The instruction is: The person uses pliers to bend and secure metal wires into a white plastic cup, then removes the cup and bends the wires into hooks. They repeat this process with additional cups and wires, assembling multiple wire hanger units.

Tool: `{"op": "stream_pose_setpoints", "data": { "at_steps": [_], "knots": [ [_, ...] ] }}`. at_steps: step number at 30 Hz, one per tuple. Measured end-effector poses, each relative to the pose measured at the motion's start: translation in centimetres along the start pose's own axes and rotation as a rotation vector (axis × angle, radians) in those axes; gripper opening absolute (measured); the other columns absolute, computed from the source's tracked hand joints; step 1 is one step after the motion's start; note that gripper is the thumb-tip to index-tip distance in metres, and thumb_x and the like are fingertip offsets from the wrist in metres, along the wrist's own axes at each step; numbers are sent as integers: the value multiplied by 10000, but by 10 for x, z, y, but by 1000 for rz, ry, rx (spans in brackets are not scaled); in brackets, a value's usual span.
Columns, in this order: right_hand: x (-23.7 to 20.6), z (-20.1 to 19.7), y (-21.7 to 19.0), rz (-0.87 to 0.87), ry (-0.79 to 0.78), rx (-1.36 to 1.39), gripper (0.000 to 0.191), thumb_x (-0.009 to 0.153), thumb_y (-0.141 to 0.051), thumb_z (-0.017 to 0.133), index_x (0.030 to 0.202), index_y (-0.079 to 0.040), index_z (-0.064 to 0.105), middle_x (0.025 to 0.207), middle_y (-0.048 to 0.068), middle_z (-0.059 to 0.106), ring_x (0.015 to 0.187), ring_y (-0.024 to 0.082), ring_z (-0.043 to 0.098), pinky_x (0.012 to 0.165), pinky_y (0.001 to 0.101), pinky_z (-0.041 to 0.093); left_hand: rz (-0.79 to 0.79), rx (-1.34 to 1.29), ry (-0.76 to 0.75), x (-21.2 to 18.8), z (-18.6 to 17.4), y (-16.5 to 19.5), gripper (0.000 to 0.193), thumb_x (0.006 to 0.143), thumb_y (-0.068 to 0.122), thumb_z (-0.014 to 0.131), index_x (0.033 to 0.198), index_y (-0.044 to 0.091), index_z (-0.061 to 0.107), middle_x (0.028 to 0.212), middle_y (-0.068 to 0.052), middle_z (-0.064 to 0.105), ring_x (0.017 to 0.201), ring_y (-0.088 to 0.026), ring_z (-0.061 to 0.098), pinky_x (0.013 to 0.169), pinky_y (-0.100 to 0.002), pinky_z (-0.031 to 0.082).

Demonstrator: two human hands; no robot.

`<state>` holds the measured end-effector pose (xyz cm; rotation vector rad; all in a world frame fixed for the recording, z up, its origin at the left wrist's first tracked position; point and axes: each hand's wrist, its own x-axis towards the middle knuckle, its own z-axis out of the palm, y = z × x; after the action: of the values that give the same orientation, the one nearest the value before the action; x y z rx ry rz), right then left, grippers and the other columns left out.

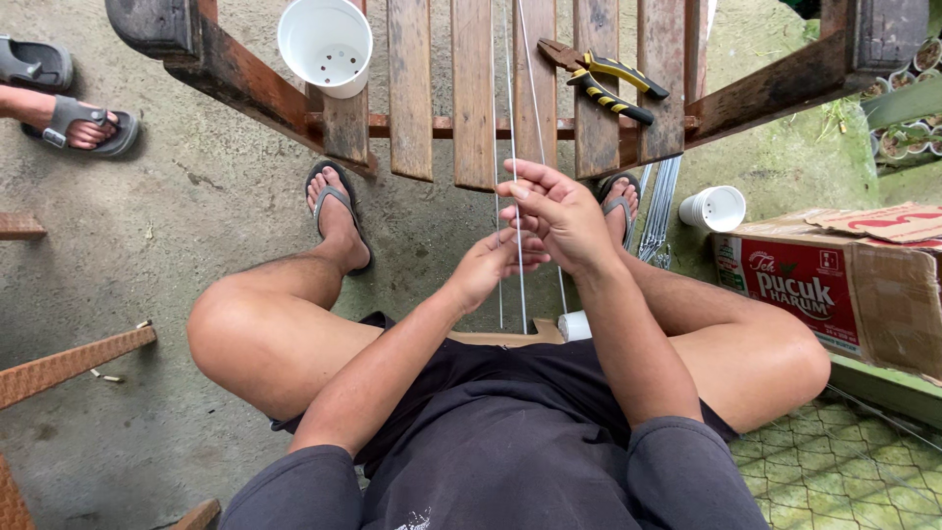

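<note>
Nearest, dark shorts and bare knees spread over a concrete floor (196,196). Between the knees, a small white roll (575,326) on the floor, beside the lower ends of thin metal wires (517,118). Just above, left hand (488,267) curled, grip closed around the wires; right hand (559,211) touching it from above, fingers (518,191) pinched shut on the same strands. Wires running up from the hands across a slatted wooden table (471,88). To the right, low on the floor, a rectangular cardboard box (863,285) with a red printed panel, lettering in white and flaps open; just beside its left end, a stack of white cups (714,208) lying on its side, and a bundle of metal rods (659,211) close by. Farther off, on the slats, pliers (603,79) with yellow-and-black handles, and a white pot (326,44) with holes in its base at the left. Top left, another person's sandalled foot (83,128).
</note>
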<state>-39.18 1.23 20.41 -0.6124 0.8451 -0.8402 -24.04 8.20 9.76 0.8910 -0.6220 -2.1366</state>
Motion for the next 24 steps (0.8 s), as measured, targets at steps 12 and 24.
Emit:
{"op": "stream_pose_setpoints", "data": {
  "at_steps": [12,24],
  "knots": [
    [-1,-10,-9,-11,-11,-28,463,1015,-85,642,1455,18,540,1168,108,720,887,115,717,764,224,582,12,156,84,-28,2,34,483,1092,328,418,1490,69,506,1244,-134,699,1065,-223,723,909,-331,577],
    [3,-4,3,3,-7,-40,472,1015,-81,633,1462,30,528,1157,111,718,898,120,718,791,235,592,-30,167,244,-30,-9,22,525,1044,339,539,1470,41,473,1182,-137,700,967,-200,724,824,-323,590]
  ]
}}
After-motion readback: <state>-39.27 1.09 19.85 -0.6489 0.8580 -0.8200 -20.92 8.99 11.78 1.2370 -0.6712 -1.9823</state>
